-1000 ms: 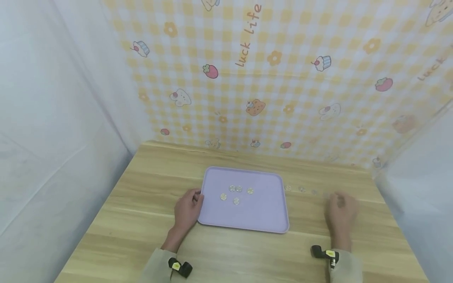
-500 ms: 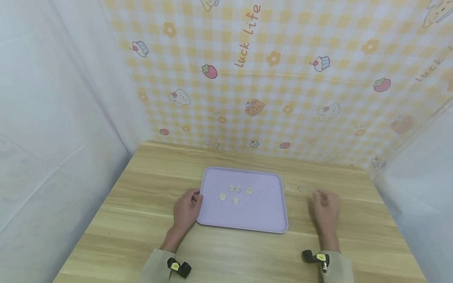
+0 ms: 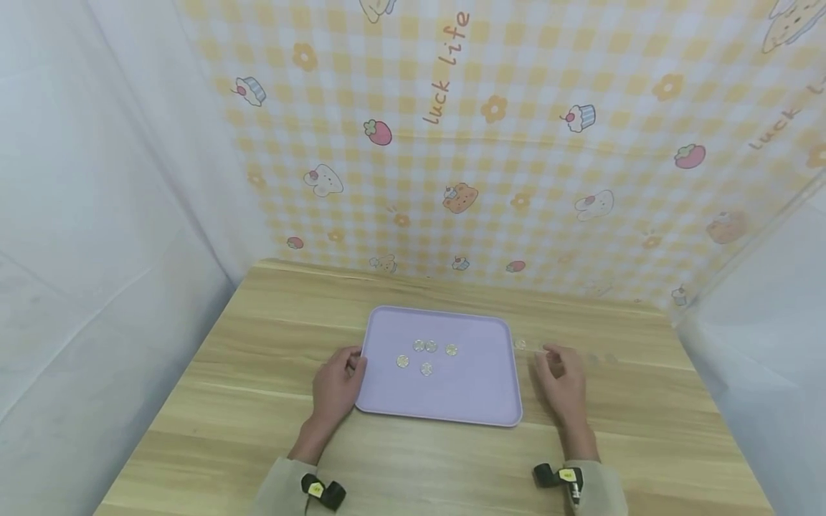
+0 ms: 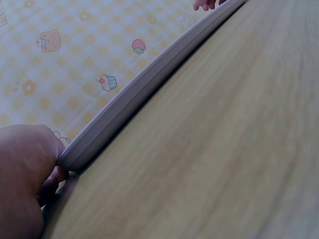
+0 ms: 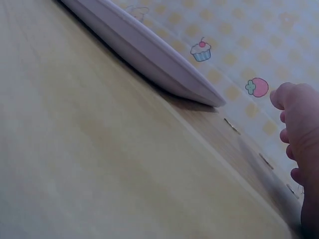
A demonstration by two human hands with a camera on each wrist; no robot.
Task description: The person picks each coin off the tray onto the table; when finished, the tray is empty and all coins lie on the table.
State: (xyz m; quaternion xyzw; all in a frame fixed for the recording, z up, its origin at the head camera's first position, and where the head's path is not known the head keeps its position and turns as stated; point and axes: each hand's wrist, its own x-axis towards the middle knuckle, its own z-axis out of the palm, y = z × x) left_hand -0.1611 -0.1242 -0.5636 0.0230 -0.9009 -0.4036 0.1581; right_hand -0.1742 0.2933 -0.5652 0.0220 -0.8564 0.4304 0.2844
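Observation:
A pale purple tray (image 3: 445,401) lies on the wooden table with several shiny round coins, one being this coin (image 3: 426,369), on it. My left hand (image 3: 338,387) grips the tray's left edge; in the left wrist view its fingers bend at the tray's rim. Right of the tray, my right hand (image 3: 563,383) hovers by a row of coins with loosely bent fingers and nothing visible in them. One coin (image 3: 520,345) lies just beside the tray's right rim. In the right wrist view, coins such as this coin (image 5: 266,161) appear as thin edges near the fingers.
A yellow-checked cloth (image 3: 413,165) with printed cupcakes and strawberries hangs behind the table (image 3: 413,459). White curtains (image 3: 97,251) stand at both sides. A small black camera (image 3: 324,491) is strapped to each sleeve.
My right hand has moved left along the row of coins, closer to the tray; faint dark discs now show to its right. My left hand stays at the tray's edge.

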